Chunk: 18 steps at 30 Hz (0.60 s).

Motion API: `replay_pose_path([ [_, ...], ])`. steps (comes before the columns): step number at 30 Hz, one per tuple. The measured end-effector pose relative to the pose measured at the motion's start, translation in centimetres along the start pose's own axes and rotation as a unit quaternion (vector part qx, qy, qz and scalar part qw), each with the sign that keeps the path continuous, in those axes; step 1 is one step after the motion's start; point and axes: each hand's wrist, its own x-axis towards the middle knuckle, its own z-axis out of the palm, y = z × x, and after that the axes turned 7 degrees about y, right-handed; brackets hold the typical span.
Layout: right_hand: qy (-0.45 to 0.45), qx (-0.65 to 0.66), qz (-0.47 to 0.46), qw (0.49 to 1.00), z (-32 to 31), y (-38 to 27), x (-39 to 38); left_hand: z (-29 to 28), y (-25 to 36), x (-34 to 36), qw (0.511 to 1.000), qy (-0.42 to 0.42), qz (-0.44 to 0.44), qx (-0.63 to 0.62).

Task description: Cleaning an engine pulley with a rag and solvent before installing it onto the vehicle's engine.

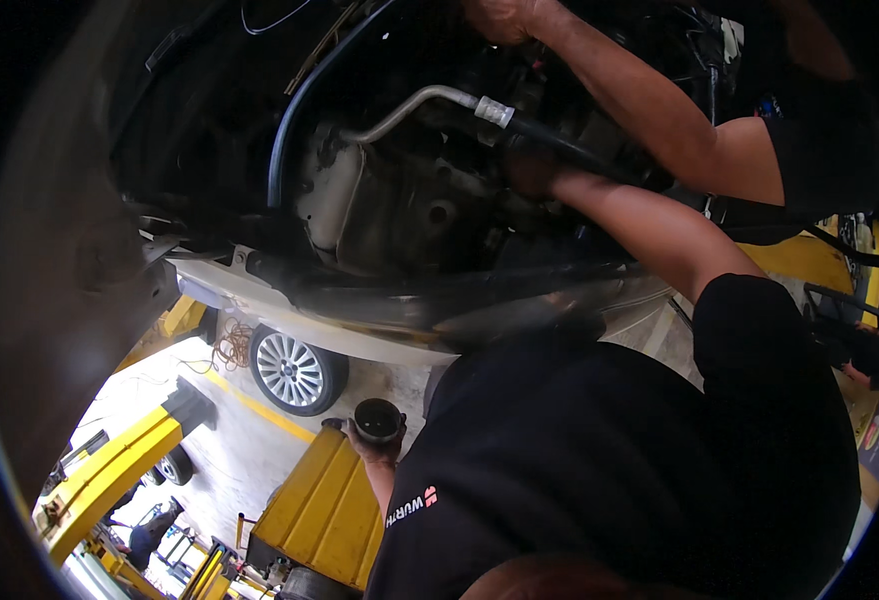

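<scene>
Low at my left side, my left hand (363,447) is closed round a dark, round, open-topped cup (377,420). What is inside it looks black. My right arm reaches up into the shadowed parts of a vehicle, and my right hand (532,170) is in deep shade beside a black hose (569,147). Its fingers do not show clearly. The hose meets a bent silver metal pipe (414,101) at a crimped silver collar (493,111). Left of these sits a pale metal housing (333,205). Above my right arm, a co-worker's bare arm (649,95) stretches in, its hand (504,18) at the top edge.
A light-coloured body edge (369,343) crosses below the dark parts. Beneath it are a silver-spoked wheel (294,372), coiled orange hose (231,345) and a ridged yellow cabinet (324,505). A yellow lift beam (119,480) stands at lower left. Another person (864,355) is at the far right.
</scene>
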Motion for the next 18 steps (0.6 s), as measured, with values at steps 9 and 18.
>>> replay_pose_path([
  [9, 0.108, -0.019, -0.249, 0.962, 3.5, 0.0, 1.0, -0.1, 1.4, 2.1, 0.998, -0.048, -0.045, 0.021],
  [18, 0.050, -0.106, -0.136, 0.984, 2.2, -0.8, 2.0, 0.3, 3.1, 3.2, 0.994, -0.098, -0.031, 0.022],
])
